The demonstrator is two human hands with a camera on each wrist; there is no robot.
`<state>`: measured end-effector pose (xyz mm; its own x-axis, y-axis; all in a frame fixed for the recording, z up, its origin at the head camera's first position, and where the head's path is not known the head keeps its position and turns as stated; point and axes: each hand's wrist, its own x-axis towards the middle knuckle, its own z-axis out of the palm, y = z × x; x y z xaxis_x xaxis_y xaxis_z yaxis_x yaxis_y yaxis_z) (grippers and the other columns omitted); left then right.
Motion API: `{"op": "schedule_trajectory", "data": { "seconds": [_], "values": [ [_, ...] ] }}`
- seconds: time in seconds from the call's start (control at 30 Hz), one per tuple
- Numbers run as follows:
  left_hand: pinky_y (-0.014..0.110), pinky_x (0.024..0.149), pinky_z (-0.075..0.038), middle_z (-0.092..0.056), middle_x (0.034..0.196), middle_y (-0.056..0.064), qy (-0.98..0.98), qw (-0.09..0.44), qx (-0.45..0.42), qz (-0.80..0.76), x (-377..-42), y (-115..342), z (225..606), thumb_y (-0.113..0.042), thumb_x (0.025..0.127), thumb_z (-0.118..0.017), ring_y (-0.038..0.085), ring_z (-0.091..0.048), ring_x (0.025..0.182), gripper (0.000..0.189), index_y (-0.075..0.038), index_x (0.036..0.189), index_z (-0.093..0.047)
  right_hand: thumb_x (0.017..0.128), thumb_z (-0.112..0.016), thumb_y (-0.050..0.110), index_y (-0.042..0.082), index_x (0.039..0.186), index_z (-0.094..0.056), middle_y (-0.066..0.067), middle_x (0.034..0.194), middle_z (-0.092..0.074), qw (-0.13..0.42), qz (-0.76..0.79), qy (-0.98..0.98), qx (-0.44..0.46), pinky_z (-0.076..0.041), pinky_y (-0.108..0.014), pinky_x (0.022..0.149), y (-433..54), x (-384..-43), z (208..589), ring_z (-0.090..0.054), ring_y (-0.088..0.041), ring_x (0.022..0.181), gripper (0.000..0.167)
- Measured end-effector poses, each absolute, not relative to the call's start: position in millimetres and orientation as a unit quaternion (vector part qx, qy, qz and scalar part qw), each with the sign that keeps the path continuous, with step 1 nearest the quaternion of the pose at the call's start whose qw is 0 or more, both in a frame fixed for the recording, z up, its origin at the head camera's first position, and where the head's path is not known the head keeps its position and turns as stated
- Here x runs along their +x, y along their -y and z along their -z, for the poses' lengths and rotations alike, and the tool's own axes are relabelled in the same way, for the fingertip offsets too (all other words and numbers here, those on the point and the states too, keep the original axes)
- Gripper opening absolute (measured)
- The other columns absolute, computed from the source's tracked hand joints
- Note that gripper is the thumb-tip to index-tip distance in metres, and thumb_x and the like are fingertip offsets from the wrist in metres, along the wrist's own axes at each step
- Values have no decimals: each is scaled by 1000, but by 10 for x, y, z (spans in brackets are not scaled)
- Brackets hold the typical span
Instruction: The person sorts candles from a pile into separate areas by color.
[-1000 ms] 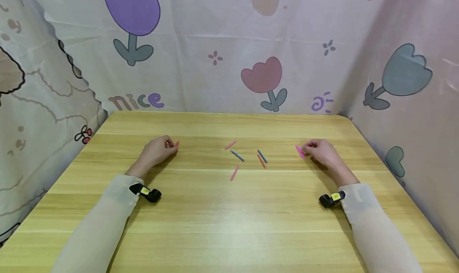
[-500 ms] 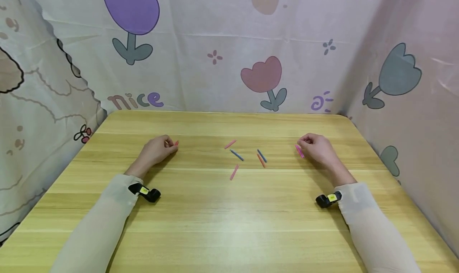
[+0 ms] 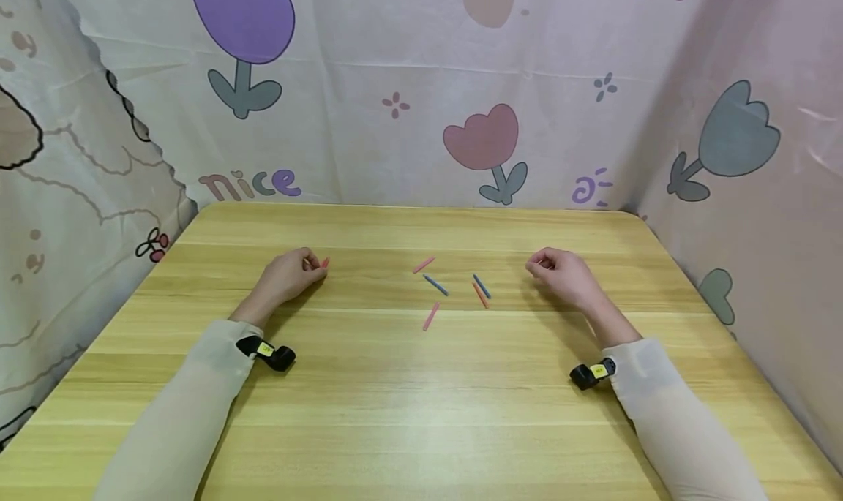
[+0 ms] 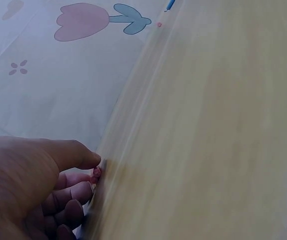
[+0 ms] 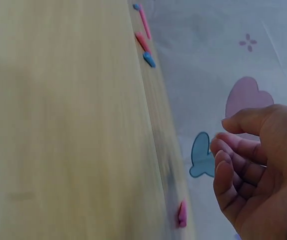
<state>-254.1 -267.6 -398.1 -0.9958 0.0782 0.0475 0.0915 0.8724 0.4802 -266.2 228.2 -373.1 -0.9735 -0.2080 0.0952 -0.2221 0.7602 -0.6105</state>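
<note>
Scattered across the middle of a pale wood-grain table [image 3: 408, 391]: two slim pink sticks [image 3: 431, 316], two slim blue sticks [image 3: 435, 285] and one slim orange stick [image 3: 480, 295] just beside a blue one, five in all. Pinched at the fingertips of the left hand [image 3: 288, 276]: slim red sticks [image 3: 326, 263], number unclear. In the right hand [image 3: 565, 276], loosely curled, thumb and fingertips slightly parted: nothing held. On the table near it, apart from its fingers: bright magenta sticks [image 5: 182, 215], number unclear.

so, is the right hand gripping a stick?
No, its wrist view shows a gap with nothing held between the right hand's thumb and fingers.
</note>
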Motion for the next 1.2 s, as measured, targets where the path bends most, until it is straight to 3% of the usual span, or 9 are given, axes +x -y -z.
{"op": "schedule_trajectory", "data": {
  "seconds": [0.2, 0.57, 0.87, 1.2],
  "values": [
    [44, 75, -43, -63, 82, 8, 967, 14, -40, 251, -2536, 2676, 3986, -27, 93, -65, 26, -57, 74, 24, -4, 96, -62, 97, -61, 25, 4, 106, -67, -9, 91, -63, 2, -331, 934, 136, -42, -35, 72, -2145, -2651, 3734, -52, -23, 80, 24],
    [43, 74, -43, -63, 81, 7, 968, 15, -40, 246, -2535, 2699, 4017, -27, 93, -64, 25, -56, 75, 24, -3, 97, -62, 98, -61, 23, 3, 107, -67, -13, 84, -62, -69, -394, 906, 138, -45, -30, 63, -1838, -2726, 3730, -55, -21, 72, 23],
    [44, 74, -43, -63, 81, 7, 969, 18, -42, 244, -2546, 2693, 4003, -27, 93, -63, 25, -57, 75, 24, -4, 96, -62, 96, -62, 20, 3, 105, -67, -11, 83, -64, -75, -390, 906, 146, -46, -30, 62, -1728, -2734, 3760, -59, -24, 72, 20],
    [45, 74, -43, -62, 80, 7, 969, 14, -39, 243, -2542, 2689, 3997, -27, 94, -63, 26, -57, 74, 24, -4, 97, -62, 95, -65, 20, 6, 102, -68, -7, 88, -66, -92, -369, 913, 149, -50, -30, 64, -1668, -2734, 3822, -61, -18, 71, 16]
  ]
}}
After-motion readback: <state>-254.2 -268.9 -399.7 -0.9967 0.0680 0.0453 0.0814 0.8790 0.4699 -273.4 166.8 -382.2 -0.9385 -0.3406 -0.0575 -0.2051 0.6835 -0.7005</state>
